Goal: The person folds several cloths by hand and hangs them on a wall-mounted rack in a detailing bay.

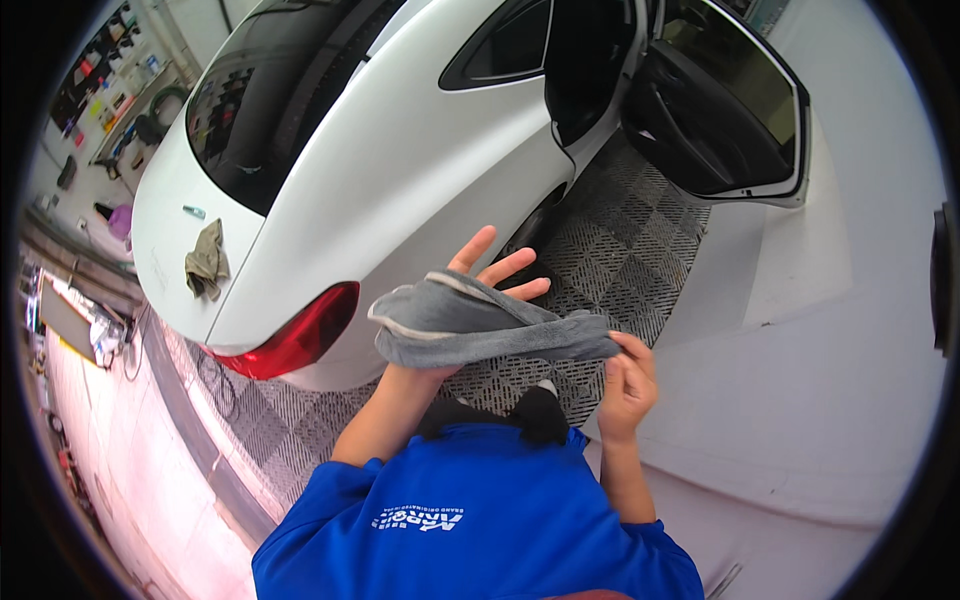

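Observation:
A folded grey microfiber cloth [480, 319] with a pale edging lies across my left hand [508, 266], covering the palm. Three fingers of that hand stick out spread beyond the cloth, while the thumb is hidden. My right hand [628, 394] pinches the cloth's narrow gathered end between thumb and fingers. The cloth is stretched between both hands in front of my blue shirt [487, 495]. Just past it is the rear corner of a white car [420, 157], with a red tail light [307, 337]. Neither hand appears to touch the car.
A crumpled olive-grey cloth [207, 262] and a small teal object [193, 211] lie on the trunk lid. The car's door [712, 120] stands open at the upper right. Underfoot is grated tile flooring [622, 225]. A shelf [135, 105] with several bottles is at the upper left.

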The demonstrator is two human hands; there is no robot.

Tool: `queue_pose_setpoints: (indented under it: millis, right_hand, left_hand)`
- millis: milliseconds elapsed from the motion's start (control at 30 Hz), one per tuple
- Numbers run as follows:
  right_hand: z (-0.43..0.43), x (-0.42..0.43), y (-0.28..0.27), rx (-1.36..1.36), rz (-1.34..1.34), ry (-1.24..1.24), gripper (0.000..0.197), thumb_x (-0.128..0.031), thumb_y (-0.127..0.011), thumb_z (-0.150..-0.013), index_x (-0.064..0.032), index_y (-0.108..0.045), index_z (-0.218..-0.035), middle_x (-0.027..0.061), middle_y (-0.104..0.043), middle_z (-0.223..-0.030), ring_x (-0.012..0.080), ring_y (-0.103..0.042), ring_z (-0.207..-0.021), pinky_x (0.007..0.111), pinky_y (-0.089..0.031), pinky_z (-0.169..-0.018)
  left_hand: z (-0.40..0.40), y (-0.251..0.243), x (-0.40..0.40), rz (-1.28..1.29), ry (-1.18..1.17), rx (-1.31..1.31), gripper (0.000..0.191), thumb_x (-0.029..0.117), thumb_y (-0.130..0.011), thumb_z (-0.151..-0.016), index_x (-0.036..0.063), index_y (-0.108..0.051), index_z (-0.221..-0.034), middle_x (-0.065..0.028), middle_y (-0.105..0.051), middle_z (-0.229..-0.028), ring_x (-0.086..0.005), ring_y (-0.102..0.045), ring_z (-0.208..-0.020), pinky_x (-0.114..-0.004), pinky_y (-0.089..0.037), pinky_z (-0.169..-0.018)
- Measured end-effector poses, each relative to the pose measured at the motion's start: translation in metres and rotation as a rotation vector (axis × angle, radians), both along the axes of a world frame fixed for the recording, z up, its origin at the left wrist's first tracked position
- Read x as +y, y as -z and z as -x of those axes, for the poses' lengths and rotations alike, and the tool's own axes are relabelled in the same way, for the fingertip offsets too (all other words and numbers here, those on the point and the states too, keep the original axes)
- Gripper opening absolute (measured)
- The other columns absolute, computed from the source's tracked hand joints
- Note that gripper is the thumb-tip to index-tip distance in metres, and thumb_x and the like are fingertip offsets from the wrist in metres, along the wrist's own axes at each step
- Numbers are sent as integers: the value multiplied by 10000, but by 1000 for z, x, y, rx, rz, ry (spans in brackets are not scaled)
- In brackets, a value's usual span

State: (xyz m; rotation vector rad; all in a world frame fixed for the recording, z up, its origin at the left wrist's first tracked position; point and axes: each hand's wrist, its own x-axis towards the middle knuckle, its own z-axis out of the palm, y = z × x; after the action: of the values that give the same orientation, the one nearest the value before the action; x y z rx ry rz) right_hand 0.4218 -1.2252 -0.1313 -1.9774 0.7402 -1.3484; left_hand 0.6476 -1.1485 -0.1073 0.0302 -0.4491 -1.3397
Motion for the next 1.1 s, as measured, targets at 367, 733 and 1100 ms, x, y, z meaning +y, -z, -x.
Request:
queue_pose_setpoints:
  millis: [367,733,1100]
  right_hand:
    - [21,-102,25,-51,-407,-485,153,-116,-592,-855,9,-617,-940,138,-626,-1076,232,-600,-944,332,-462,-832]
    - [1,-120,43,89,168,-332,464,50,-697,-626,-32,-532,-1053,132,-578,-951,314,-578,-848,369,-478,-743]
    - [-17,-163,1,523,-258,-866,301,28,-752,-610,-33,-675,-894,36,-567,-809,155,-568,-746,262,-457,-656]
  left_hand:
    - [87,-1,-112,-223,-106,-5,167,221,-440,-918,90,-489,-828,-14,-454,-695,-177,-513,-726,-448,-366,-1059]
    - [51,-46,-86,80,-457,-8,51,156,-503,-879,114,-503,-850,7,-486,-737,-163,-519,-755,-446,-345,-1068]
    - [5,-34,44,154,-780,-421,134,164,-462,-961,122,-508,-842,-6,-533,-857,-190,-525,-952,-502,-231,-1132]
